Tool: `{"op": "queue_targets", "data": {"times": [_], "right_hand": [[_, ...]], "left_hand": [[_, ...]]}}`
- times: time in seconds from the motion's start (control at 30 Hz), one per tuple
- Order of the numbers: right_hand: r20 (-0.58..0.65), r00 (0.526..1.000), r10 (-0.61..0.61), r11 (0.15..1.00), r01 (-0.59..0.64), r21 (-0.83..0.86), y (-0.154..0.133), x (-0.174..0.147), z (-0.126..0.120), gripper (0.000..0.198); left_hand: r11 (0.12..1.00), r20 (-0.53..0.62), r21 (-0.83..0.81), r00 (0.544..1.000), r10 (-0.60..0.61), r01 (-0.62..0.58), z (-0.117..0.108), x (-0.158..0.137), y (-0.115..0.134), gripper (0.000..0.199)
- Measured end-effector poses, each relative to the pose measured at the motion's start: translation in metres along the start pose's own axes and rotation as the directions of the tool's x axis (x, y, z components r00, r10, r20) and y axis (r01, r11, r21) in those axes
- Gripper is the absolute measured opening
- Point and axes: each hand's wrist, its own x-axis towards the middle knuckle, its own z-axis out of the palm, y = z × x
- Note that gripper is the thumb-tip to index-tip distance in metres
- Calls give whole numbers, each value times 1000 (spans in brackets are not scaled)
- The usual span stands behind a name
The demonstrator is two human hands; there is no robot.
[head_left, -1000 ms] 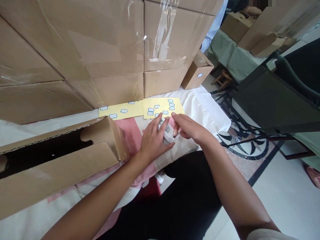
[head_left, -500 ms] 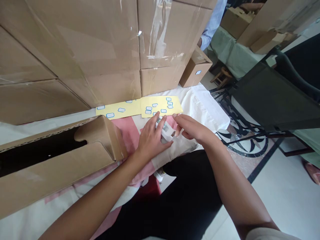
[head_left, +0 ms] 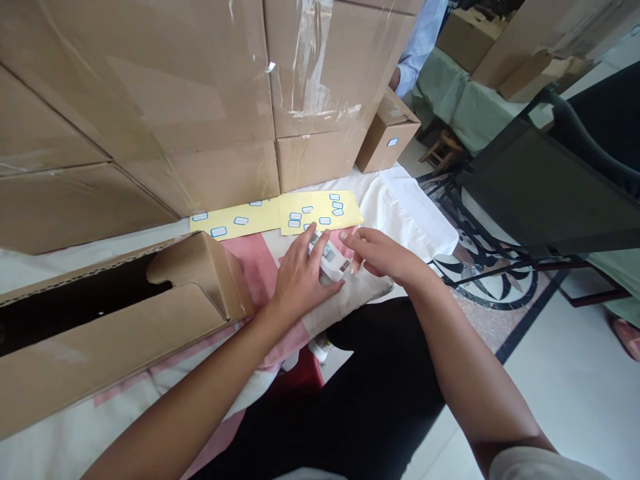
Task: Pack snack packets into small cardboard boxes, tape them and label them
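Observation:
My left hand [head_left: 300, 270] is closed around a small white box [head_left: 334, 263] with greenish-grey print on its upper face and a dark brownish patch at its right end. Its fingers lie along the far side and the thumb along the near side. Beside that right end is my right hand [head_left: 383, 255], index finger stretched forward and thumb apart from it, the other fingers curled. No object shows in the right hand; whether its thumb touches the box I cannot tell. Just beyond the hands lies a yellow backing sheet [head_left: 345, 221] bearing several small blue-edged labels.
Large taped cartons [head_left: 200, 87] form a wall behind the sheet. At left stands an open cardboard box [head_left: 125, 340]. A smaller labelled carton [head_left: 385, 137] sits at the back right, near another person's sleeve [head_left: 423, 47]. A dark folding chair [head_left: 540, 187] is at right.
The view has shifted slightly. My left hand keeps its hold on the white box, and the right fingertips have moved a little at its right end.

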Motion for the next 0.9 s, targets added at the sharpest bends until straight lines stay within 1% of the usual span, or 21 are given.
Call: {"op": "queue_targets", "data": {"times": [0.1,0.27,0.47,0.77,0.9], "right_hand": [[2,1000,10,999,-10,-30,0,0,0,47],[-45,997,65,994,-69,-81,-1,-2,1,40],[2,1000,5,999,-5,-50,8,-4,-3,36],[27,1000,3,998,-1,-67,16,-3,-6,35],[57,998,-29,999,31,-40,19,-4,-7,33]], "left_hand": [[1000,-4,-2,1000,-7,7,0,0,0,106],[1000,-21,9,1000,9,-8,1,0,0,104],[999,-37,25,999,29,-28,2,0,-1,102],[1000,-17,20,1000,19,-18,2,0,-2,102],[999,-27,25,999,24,-23,2,0,-2,101]]}}
